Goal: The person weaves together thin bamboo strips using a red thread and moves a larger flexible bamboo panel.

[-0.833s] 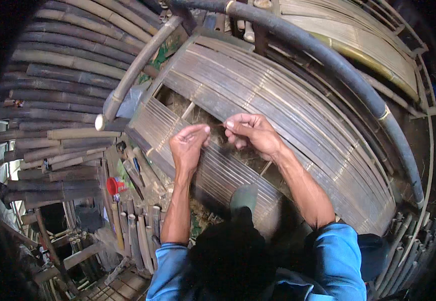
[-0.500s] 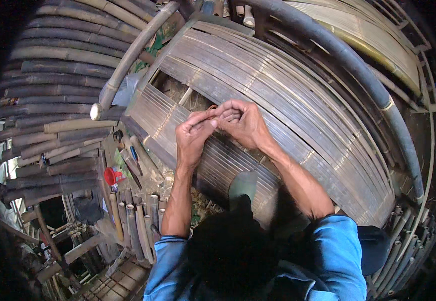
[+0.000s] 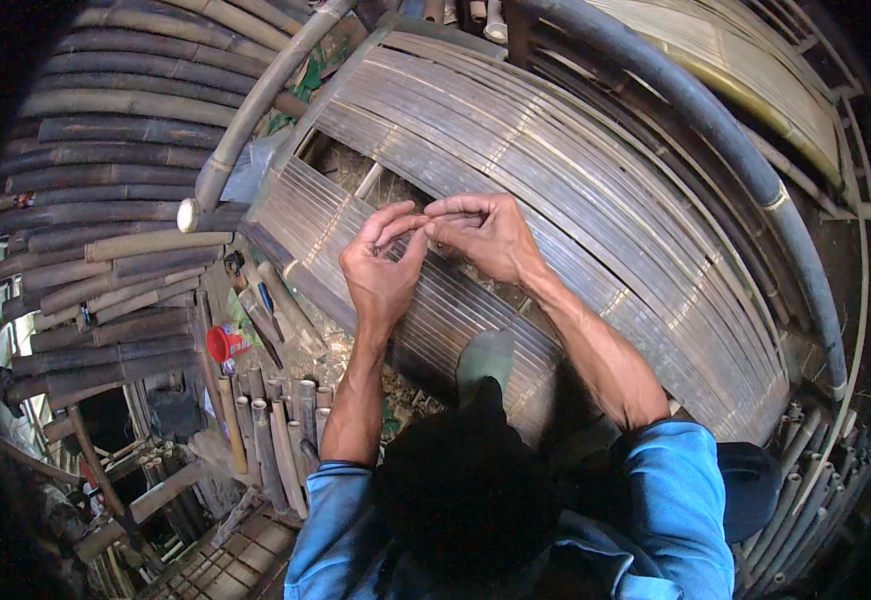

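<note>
My left hand and my right hand meet fingertip to fingertip above a platform of dark bamboo slats. Fingers and thumbs on both hands are pinched closed. Whatever lies between them is too small or too hidden to make out. Pale lashings cross the slats in rows. Behind my hands a gap in the slats opens, with a pale bamboo crosspiece inside it. A greenish boot shows on the slats below my hands.
A thick bamboo rail arches along the right, and a bamboo pole slants at the left. Stacked bamboo poles fill the far left. Short upright bamboo pieces stand near a red cup. More cut bamboo lies lower right.
Both hands have shifted slightly, the left a little leftward, and the fingers have changed their bend. The tips still meet.
</note>
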Available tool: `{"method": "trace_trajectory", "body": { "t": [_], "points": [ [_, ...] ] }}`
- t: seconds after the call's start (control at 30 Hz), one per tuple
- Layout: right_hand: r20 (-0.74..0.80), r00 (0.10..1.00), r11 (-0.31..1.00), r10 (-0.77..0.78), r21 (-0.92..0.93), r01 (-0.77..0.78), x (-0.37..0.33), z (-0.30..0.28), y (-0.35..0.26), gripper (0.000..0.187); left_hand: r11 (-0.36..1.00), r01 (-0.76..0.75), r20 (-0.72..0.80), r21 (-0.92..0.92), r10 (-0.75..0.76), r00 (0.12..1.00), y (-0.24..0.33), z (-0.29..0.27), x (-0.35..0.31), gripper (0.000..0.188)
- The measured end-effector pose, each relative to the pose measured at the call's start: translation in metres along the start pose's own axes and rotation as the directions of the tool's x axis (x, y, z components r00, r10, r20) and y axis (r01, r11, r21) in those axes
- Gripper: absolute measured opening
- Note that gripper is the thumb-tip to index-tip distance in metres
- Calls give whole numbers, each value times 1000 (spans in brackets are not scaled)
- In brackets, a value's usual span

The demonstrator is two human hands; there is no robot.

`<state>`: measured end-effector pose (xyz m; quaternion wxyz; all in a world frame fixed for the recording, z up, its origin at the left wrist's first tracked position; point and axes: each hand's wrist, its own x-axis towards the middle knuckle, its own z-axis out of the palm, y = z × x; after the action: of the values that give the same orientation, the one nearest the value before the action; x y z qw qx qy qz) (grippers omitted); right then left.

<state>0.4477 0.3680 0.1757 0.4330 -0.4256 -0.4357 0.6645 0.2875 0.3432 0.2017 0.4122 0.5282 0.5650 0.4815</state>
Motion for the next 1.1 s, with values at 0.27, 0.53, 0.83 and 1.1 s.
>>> {"method": "trace_trajectory", "body": {
  "t": [0.27,0.53,0.83,1.1],
  "points": [
    [-116,986,954,-123,-288,85,-3,6,-4,17,944,123,-30,-306,-138,990,-7,-2,4,37],
    [-43,930,860,-364,-399,318,-4,1,-5,11,915,221,13,-338,-230,973,-9,-6,8,36],
    [1,915,803,-403,-480,354,-7,8,-10,17,981,108,-98,-159,-125,987,-11,-9,1,41],
    [-100,982,964,-157,-231,131,-7,9,-20,18,906,378,-44,-189,-392,919,4,-9,-24,68]
  ]
}}
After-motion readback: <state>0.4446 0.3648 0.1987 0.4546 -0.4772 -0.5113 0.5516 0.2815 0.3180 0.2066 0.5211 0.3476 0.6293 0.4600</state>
